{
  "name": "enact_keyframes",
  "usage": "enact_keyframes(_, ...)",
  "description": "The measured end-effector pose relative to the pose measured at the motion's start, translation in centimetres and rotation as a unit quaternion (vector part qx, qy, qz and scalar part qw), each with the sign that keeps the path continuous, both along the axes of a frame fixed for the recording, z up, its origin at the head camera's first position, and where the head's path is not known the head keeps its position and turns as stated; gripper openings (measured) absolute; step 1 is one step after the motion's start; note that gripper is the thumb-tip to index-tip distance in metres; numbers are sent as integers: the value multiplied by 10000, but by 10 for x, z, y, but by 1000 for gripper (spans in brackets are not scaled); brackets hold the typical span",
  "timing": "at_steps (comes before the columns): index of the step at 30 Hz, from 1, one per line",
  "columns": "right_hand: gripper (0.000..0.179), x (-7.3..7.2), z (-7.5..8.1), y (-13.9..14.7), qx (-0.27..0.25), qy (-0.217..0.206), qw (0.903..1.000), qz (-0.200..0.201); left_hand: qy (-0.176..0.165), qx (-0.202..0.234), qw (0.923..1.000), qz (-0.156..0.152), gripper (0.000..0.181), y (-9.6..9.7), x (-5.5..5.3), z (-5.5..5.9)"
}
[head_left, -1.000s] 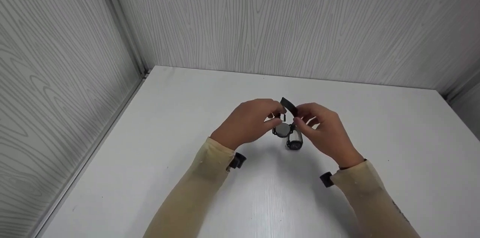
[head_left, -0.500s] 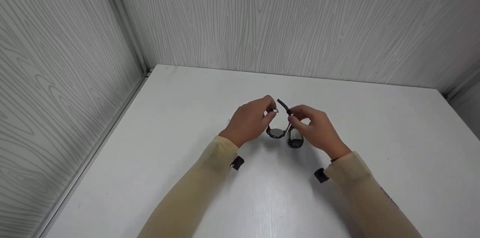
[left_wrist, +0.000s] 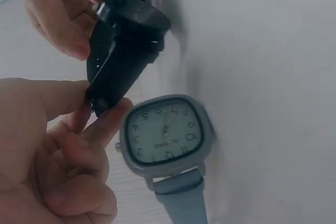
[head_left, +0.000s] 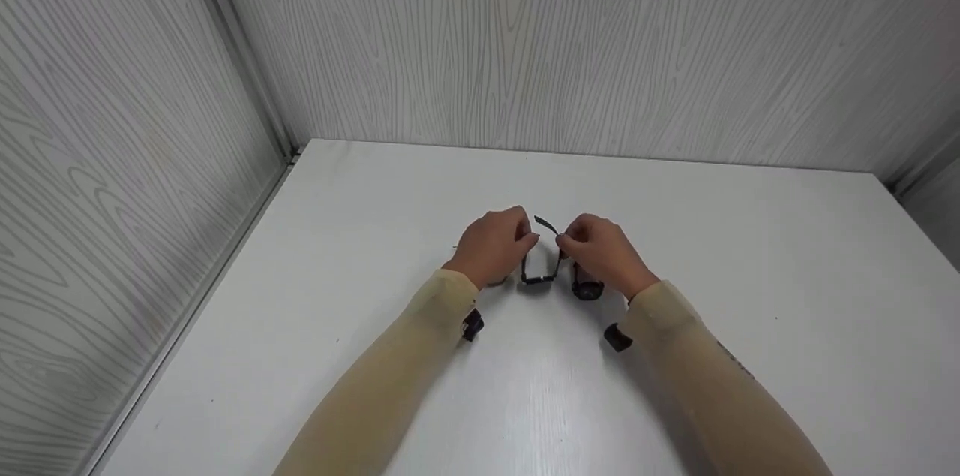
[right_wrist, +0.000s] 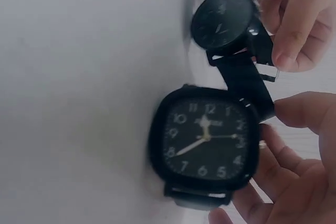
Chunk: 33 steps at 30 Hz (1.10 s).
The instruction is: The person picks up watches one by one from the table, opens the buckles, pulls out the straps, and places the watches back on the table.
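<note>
Between my hands is a round black wristwatch (head_left: 538,279), its strap raised on both sides in a U and its case lowest. My left hand (head_left: 491,247) pinches the strap end with the metal buckle (right_wrist: 268,72). The other strap end is pinched by my right hand (head_left: 600,252), and its tip sticks up past the fingers. A square black wristwatch (right_wrist: 205,140) stands just below my right hand. Beside my left hand is a square grey-blue wristwatch (left_wrist: 165,135), mostly hidden behind that hand in the head view. Whether the round case touches the table I cannot tell.
All three watches are close together in a row on the white table (head_left: 547,386). A pale wood-grain panel (head_left: 525,40) rises behind the table, with another panel (head_left: 97,183) along its left side. Small black devices (head_left: 618,337) sit at both wrists.
Both hands have moved left, carrying the round black watch with them. Its case has turned from showing a flat disc to nearly edge-on, and the strap ends are spread apart.
</note>
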State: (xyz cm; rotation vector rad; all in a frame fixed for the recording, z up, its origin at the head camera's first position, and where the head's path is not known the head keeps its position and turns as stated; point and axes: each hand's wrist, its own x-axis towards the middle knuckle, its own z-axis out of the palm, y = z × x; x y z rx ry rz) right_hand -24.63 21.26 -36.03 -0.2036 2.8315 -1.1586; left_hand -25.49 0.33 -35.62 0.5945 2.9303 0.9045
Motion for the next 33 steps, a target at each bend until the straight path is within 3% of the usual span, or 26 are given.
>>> enact_keyframes(8,21,-6,-9,-4,384,109,9991,118,-149,-92,9998,112,18,0,-9,-12)
enact_keyframes(13,23,-6,-3,0,475,136,9988,70,-72,-128,9999,-55,15,0,-11,-10)
enact_keyframes(17,24,2,8,12,731,317,9968,25,-152,-115,9996,-217,15,-8,-7,2)
enact_keyframes(22,23,31,37,30,691,1051,9921,-13,-18,272,9994,-190,20,-20,6,26)
enact_keyframes(28,15,63,62,36,159,1963,9804,37,673,1046,9921,-172,30,-35,29,52)
enact_keyframes(33,12,74,63,35,537,2093,9757,356,1222,1134,9859,-132,28,-47,45,64)
